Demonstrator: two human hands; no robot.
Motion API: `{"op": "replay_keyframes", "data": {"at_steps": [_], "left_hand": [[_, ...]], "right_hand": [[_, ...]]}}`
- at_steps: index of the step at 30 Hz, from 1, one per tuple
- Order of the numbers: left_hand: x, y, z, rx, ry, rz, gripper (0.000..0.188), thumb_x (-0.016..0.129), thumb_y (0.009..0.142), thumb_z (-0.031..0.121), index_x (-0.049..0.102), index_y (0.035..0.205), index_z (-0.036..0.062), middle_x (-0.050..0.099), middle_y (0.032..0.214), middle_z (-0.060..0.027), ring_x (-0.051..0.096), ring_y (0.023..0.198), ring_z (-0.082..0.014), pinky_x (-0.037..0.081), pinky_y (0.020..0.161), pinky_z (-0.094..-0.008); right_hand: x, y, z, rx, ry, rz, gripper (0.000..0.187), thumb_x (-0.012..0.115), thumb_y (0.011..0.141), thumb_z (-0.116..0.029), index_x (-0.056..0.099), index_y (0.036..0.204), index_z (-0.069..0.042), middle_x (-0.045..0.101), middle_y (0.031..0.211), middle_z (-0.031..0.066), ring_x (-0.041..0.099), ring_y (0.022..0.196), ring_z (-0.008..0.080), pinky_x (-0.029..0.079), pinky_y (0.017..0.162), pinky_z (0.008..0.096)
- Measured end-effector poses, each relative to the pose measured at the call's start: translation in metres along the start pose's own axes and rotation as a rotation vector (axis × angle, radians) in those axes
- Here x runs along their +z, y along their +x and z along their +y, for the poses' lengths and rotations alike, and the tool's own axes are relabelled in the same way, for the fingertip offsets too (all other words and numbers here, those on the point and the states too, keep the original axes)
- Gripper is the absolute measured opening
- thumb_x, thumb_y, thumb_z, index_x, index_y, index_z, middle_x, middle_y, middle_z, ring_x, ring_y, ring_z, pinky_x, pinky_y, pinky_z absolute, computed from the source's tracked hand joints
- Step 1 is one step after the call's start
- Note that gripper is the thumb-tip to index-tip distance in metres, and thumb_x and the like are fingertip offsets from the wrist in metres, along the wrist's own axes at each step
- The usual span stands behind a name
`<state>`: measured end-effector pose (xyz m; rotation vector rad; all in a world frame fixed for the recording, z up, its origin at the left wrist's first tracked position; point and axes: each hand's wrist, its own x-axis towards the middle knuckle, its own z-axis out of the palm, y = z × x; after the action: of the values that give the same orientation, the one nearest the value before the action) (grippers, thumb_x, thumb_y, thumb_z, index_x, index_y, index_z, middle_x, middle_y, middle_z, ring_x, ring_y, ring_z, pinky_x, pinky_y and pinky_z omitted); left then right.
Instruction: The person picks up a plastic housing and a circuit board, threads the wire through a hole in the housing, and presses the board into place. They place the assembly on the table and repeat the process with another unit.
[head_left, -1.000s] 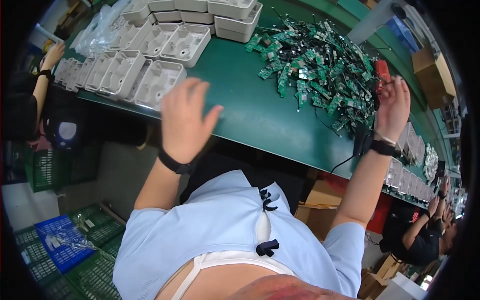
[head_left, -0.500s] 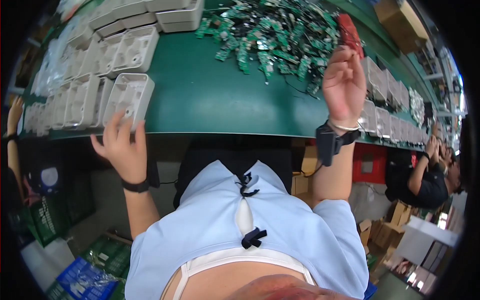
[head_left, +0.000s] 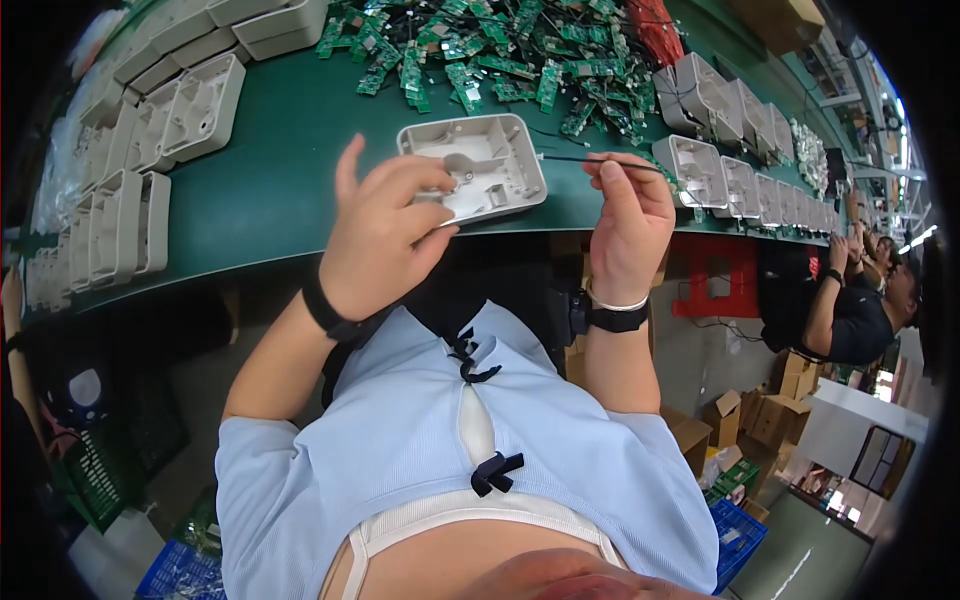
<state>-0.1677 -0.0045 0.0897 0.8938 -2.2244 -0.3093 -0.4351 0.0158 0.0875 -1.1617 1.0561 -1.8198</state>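
- The left hand (head_left: 385, 235) grips the near-left corner of a pale grey, rounded-rectangular plastic housing shell (head_left: 480, 165), thumb and fingers closed on its rim; the shell lies open side up on the green bench top (head_left: 270, 170).
- The right hand (head_left: 625, 225) pinches a thin black wire (head_left: 590, 160) between thumb and forefinger; the wire runs level from those fingers toward the shell's right edge.
- Just beyond both hands lies a loose heap of small green circuit boards (head_left: 500, 50) with black leads.
- Left of the left hand, more grey plastic shells (head_left: 150, 130) stand in rows.
- Right of the right hand, another row of grey shells (head_left: 735, 150) runs off along the bench.
- Farther right, another person in a dark shirt (head_left: 850, 320) works at the same bench.
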Motion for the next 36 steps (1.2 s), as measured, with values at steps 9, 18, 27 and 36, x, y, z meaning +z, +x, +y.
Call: {"op": "replay_keyframes", "data": {"at_steps": [9,18,27,36], "left_hand": [[0.007,0.002,-0.003,-0.158,-0.108,0.044,0.069,0.093,0.069,0.014,0.067,0.133,0.0125,0.06,0.142,-0.0137,0.052,0.141,-0.034,0.03,0.124,-0.0536],[0.006,0.007,-0.02,-0.253,-0.181,-0.15,0.118,0.096,0.064,0.022,0.031,0.161,0.0027,0.05,0.152,-0.0243,0.044,0.145,-0.0421,0.028,0.125,-0.0554],[0.002,0.014,-0.01,-0.231,-0.245,-0.107,0.109,0.094,0.065,0.018,0.038,0.158,0.0021,0.049,0.153,-0.0213,0.048,0.143,-0.0406,0.033,0.124,-0.0492],[0.014,0.019,-0.006,-0.33,-0.544,-0.098,0.103,0.089,0.069,0.011,0.038,0.158,0.0047,0.047,0.156,-0.017,0.05,0.142,-0.0327,0.04,0.12,-0.0438]], "right_hand": [[0.017,-0.017,0.01,0.092,-0.176,0.002,0.016,0.075,0.094,0.005,0.073,0.109,0.004,0.077,0.107,0.0132,0.071,0.098,0.0168,0.054,0.092,0.0294],[0.032,-0.026,0.012,-0.037,-0.526,-0.165,0.011,0.079,0.089,0.004,0.077,0.101,0.004,0.079,0.1,0.0071,0.07,0.089,0.0114,0.053,0.081,0.0245],[0.034,-0.026,0.015,-0.164,-0.611,-0.206,0.011,0.079,0.087,0.004,0.076,0.097,0.003,0.079,0.096,0.0089,0.072,0.083,0.0121,0.055,0.074,0.0249],[0.037,-0.03,0.016,-0.536,-0.909,-0.197,0.014,0.08,0.083,-0.01,0.072,0.093,-0.015,0.073,0.095,0.0012,0.07,0.091,0.0242,0.046,0.093,0.0415]]}}
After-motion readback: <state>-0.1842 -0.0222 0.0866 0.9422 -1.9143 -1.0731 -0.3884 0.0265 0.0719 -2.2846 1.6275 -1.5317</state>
